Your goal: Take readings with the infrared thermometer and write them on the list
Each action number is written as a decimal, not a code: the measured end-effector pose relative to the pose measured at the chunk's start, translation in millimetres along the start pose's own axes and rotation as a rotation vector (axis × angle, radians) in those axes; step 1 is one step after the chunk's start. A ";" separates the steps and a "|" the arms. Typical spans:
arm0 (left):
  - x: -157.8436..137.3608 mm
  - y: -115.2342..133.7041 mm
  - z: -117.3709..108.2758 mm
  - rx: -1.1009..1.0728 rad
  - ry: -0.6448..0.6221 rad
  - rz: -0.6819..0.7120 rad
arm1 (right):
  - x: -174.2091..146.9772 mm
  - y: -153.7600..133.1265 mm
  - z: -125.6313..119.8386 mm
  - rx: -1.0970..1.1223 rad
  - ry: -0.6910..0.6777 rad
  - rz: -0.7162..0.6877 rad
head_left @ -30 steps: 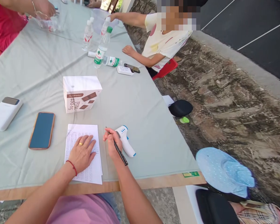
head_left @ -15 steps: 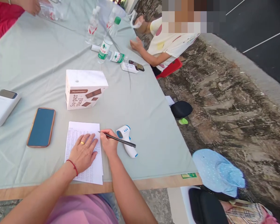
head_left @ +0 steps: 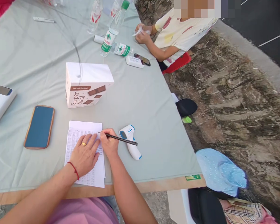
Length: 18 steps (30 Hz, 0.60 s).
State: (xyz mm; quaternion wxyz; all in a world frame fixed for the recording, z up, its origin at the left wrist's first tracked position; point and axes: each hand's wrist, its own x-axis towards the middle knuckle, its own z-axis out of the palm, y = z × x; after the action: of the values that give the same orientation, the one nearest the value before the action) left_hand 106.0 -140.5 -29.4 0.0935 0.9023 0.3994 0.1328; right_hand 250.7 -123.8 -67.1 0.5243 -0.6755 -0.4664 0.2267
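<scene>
My left hand [head_left: 85,154] lies flat on sheets of paper [head_left: 93,179] covered with columns of handwriting, its fingers stretched out. Between the fingers of my right hand [head_left: 109,144] is a black pen [head_left: 122,139], its tip at the upper right part of the top sheet. Just right of that hand lies a white and blue infrared thermometer [head_left: 130,141]. Beyond the paper stands a white and brown box [head_left: 90,85] marked "Super Meal". A phone [head_left: 39,127] in a brown case lies left of the paper, screen up.
A white power bank [head_left: 1,102] sits at the far left. Toward the back are an upright water bottle [head_left: 109,35], a lying bottle [head_left: 122,49] and a white box-like device [head_left: 134,61]. A seated person [head_left: 170,34] holds something whitish. A light-blue cap [head_left: 220,171] is beyond the table's right edge.
My view has shifted slightly, and the table things sit a little differently in it. The seated person's hands have come together. My hands keep about the same place on the paper.
</scene>
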 end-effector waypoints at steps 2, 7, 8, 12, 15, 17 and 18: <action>0.6 0.6 -1.1 -0.016 -0.005 -0.009 | -0.6 0.4 -0.2 0.002 -0.003 -0.015; 0.8 1.4 -1.3 -0.038 -0.009 -0.018 | -1.3 1.9 -0.6 -0.003 -0.034 -0.024; 0.6 1.5 -1.0 -0.038 -0.008 -0.019 | -1.4 1.9 -0.6 -0.012 -0.036 -0.024; 0.4 1.7 -0.5 -0.032 -0.001 -0.022 | -0.9 0.5 -0.8 -0.032 -0.036 -0.026; 0.9 1.8 -0.7 -0.033 -0.004 -0.024 | -0.3 -1.2 -1.0 -0.040 -0.030 -0.023; 1.4 1.8 -1.1 -0.034 -0.008 -0.026 | 0.0 -2.0 -1.2 -0.046 -0.042 -0.014; 1.6 1.8 -1.4 -0.036 -0.010 -0.027 | 0.1 -2.2 -1.2 -0.051 -0.049 -0.007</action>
State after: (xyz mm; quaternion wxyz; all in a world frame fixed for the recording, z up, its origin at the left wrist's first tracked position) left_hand 107.9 -140.4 -27.4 0.1134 0.8957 0.4086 0.1342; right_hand 250.9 -124.3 -64.7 0.4963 -0.6811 -0.4869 0.2294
